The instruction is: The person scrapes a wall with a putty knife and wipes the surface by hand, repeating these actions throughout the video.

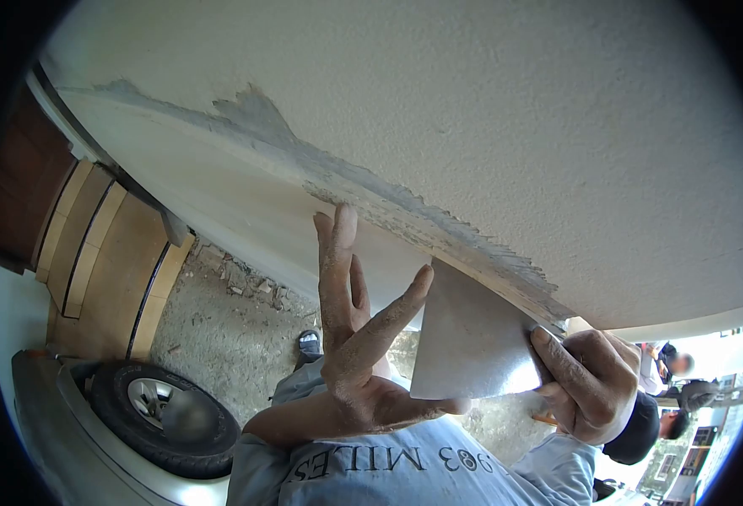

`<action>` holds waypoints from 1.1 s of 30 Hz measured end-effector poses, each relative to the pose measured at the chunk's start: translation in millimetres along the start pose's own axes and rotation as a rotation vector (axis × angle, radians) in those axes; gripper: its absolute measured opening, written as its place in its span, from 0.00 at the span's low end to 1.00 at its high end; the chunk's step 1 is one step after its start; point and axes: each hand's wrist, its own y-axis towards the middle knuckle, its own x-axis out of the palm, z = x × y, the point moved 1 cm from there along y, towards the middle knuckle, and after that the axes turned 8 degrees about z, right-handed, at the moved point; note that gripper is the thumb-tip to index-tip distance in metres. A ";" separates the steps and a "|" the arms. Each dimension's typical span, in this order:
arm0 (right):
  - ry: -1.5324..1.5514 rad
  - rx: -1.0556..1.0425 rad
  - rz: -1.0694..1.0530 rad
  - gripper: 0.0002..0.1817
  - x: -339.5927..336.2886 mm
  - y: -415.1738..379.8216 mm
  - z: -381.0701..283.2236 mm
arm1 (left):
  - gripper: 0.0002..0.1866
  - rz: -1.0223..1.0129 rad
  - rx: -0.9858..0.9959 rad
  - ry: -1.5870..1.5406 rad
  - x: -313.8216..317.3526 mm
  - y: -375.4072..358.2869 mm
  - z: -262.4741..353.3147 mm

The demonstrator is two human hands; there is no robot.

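Note:
A white plastered surface (515, 135) fills the upper view, and a jagged grey band of filler (304, 156) runs along its edge. My left hand (359, 363) has its fingers spread wide. One raised fingertip reaches the rough lower border of that band, and the other fingers are beside the blade of a wide metal putty knife (472, 346). My right hand (591, 379) is wrapped round the putty knife at the right, thumb along its side, with the blade's upper edge close to the plaster edge. The handle is hidden by the fingers. Pale dust coats both hands.
Below left stands a grey vehicle with a black tyre (164, 417). Tiled steps (105, 261) rise behind it. Rubble (236, 274) lies on the rough concrete floor. Other people (675, 363) are at the far right. My light blue shirt (397, 464) shows below.

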 end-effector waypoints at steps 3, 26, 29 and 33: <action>0.006 0.003 -0.018 0.24 0.5 -0.3 -2.3 | 0.38 -0.037 0.089 0.064 -0.6 4.5 4.4; -0.035 -0.045 -0.032 0.23 -4.3 0.8 -4.2 | 0.47 -0.094 -0.009 0.005 -11.0 2.4 7.6; -0.050 -0.039 -0.036 0.23 -5.6 0.4 -0.4 | 0.46 -0.097 0.006 0.005 -7.8 -2.1 0.8; -0.053 -0.035 -0.030 0.22 -7.5 2.1 -0.6 | 0.46 -0.095 -0.002 0.006 -6.2 -4.5 -0.2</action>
